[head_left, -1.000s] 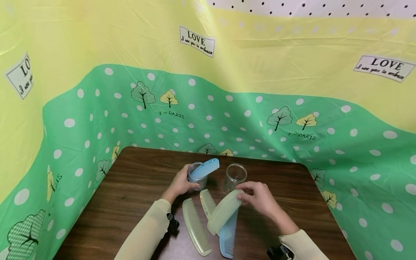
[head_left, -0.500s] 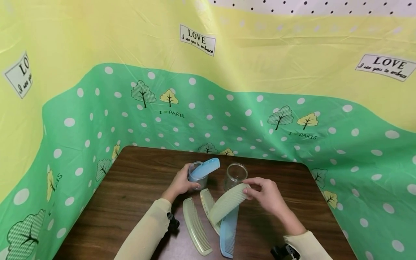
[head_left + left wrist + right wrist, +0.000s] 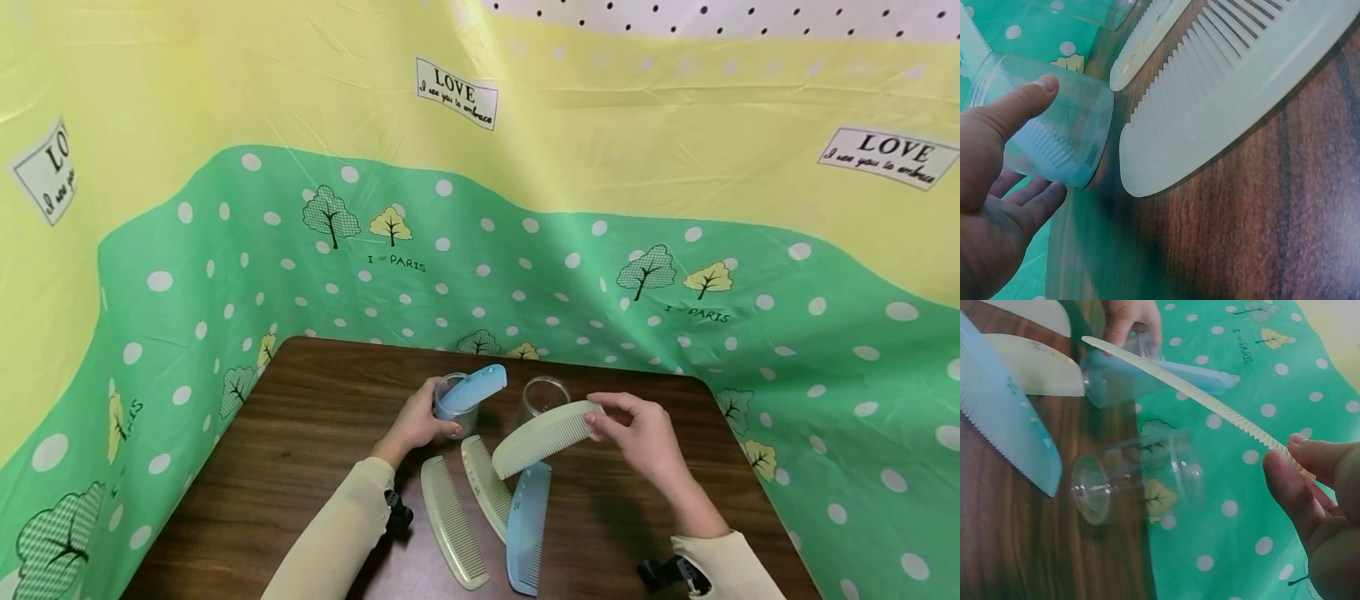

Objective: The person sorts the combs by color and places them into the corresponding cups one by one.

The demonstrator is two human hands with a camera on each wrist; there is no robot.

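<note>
L hand (image 3: pixel 417 422) wrapped round jar (image 3: pixel 467 422) w/ blue comb (image 3: pixel 482 385) leaning in it, prob. to stop it tipping; R hand (image 3: pixel 639 429) pinches pale comb (image 3: pixel 542 438) by one end, prob. so the rest is free, held up off counter (image 3: pixel 337 383) nr 2nd jar (image 3: pixel 534 403)

Makeshift booth, wider room hidden: printed curtain (image 3: pixel 510 192) round wood-grain table (image 3: pixel 300 433).
</note>
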